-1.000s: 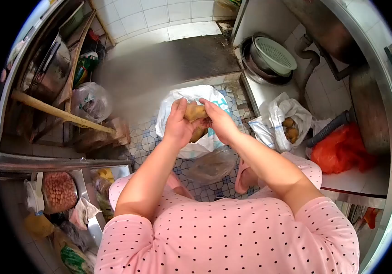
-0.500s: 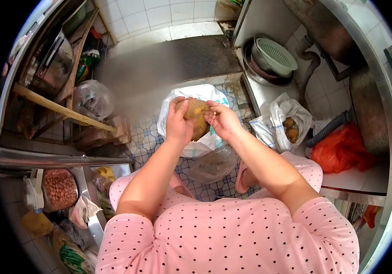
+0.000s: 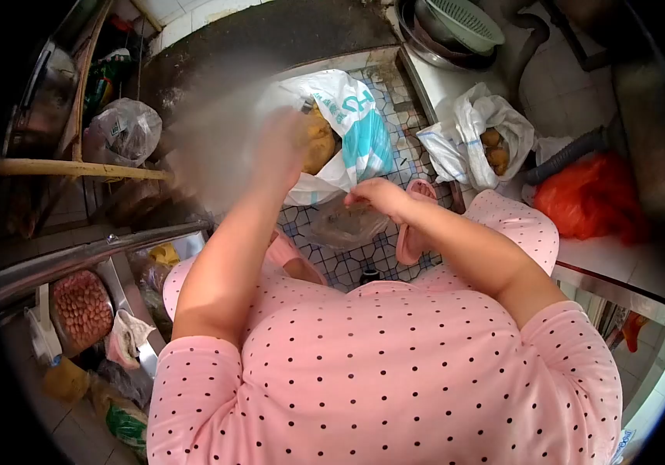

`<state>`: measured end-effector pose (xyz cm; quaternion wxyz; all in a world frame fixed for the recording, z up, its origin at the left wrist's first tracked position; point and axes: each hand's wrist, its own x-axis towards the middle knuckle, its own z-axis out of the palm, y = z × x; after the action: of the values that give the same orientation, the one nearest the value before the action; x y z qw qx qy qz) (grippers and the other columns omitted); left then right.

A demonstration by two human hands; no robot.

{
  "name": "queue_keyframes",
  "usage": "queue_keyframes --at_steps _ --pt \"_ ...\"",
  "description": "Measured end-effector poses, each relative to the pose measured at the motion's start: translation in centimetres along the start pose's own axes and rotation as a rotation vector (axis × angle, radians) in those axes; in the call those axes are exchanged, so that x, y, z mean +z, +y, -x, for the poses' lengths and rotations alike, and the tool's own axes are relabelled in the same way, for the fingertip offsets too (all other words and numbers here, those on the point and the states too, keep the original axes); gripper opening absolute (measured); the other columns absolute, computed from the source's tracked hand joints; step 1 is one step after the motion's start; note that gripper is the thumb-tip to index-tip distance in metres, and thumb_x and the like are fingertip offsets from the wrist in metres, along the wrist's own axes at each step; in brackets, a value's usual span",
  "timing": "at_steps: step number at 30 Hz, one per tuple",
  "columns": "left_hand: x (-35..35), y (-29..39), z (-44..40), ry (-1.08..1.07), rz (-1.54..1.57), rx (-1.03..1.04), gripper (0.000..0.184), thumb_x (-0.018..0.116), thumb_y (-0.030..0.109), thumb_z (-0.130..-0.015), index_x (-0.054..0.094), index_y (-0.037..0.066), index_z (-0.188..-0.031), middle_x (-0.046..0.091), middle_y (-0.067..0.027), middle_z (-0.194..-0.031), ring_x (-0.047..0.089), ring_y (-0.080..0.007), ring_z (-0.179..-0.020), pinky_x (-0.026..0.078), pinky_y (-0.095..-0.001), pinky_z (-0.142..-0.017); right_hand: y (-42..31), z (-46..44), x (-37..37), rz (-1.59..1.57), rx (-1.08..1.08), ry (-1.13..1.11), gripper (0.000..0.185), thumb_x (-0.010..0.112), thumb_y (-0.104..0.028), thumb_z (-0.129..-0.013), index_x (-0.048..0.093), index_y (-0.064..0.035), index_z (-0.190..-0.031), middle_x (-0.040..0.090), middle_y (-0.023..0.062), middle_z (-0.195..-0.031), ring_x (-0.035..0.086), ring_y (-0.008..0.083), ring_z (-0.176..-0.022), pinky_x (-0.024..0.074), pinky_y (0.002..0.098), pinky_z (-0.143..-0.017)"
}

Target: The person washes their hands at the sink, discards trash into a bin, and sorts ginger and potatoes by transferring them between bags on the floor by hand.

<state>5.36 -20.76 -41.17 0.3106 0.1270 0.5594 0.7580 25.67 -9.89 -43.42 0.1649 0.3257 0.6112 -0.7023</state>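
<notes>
Head cam's got our right hand [image 3: 379, 197] pinching the white bag [image 3: 365, 143] by its edge, potatoes [image 3: 319, 149] inside past that grip, left hand [image 3: 280, 147] too blurry to tell, so slippery plastic could flop shut.

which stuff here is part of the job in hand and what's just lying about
Likely in the job:
printed white bag
brownish lumps inside it
left hand
right hand

Seemingly just lying about:
red plastic bag
pale green colander
black drain pipe

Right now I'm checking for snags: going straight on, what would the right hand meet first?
Likely the lettered bag, at its near rim; the right hand seems to touch it, though depth is unclear.
</notes>
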Motion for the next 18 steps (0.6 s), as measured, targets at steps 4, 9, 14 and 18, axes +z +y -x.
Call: queue_keyframes --at_steps 4,9,14,18 --pt "0.0 0.0 0.3 -0.036 -0.131 0.049 0.024 0.053 0.016 -0.093 0.048 0.008 -0.115 0.055 -0.0094 -0.112 0.054 -0.0259 -0.105 0.048 -0.0416 -0.083 -0.5 -0.1 -0.9 -0.187 -0.098 0.071 0.039 0.049 -0.040 -0.093 0.063 -0.0057 -0.104 0.062 0.0043 -0.089 0.058 0.0150 -0.076 0.0484 0.0281 -0.069" --pt "6.5 1.7 4.2 -0.187 0.179 -0.186 0.030 0.050 0.018 -0.095 0.046 0.007 -0.122 0.049 -0.0106 -0.122 0.049 -0.0261 -0.114 0.042 -0.0417 -0.097 -7.0 2.9 -0.9 -0.843 -0.242 -0.089 0.056 0.055 -0.044 -0.091 0.035 -0.0146 -0.135 0.047 0.0132 -0.124 0.062 0.0313 -0.096 0.0525 0.0454 -0.079" --pt "11.3 2.2 5.2 -0.474 -0.263 -0.015 0.042 0.049 0.016 -0.095 0.039 0.008 -0.135 0.045 -0.0078 -0.132 0.043 -0.0191 -0.121 0.034 -0.0326 -0.102 -8.5 2.7 -9.0 -0.691 -0.279 0.364 0.037 0.060 -0.023 -0.090 0.047 -0.0051 -0.120 0.054 0.0136 -0.116 0.059 0.0253 -0.101 0.0584 0.0405 -0.067" --pt "12.2 -0.1 3.5 -0.617 -0.423 -0.133 0.050 0.057 0.017 -0.092 0.037 0.006 -0.136 0.046 -0.0158 -0.133 0.052 -0.0205 -0.113 0.043 -0.0318 -0.091 -8.0 4.9 -23.5 -0.511 -0.237 0.867 0.035 0.059 -0.025 -0.090 0.049 -0.0059 -0.117 0.059 0.0126 -0.108 0.064 0.0237 -0.085 0.0569 0.0320 -0.056"
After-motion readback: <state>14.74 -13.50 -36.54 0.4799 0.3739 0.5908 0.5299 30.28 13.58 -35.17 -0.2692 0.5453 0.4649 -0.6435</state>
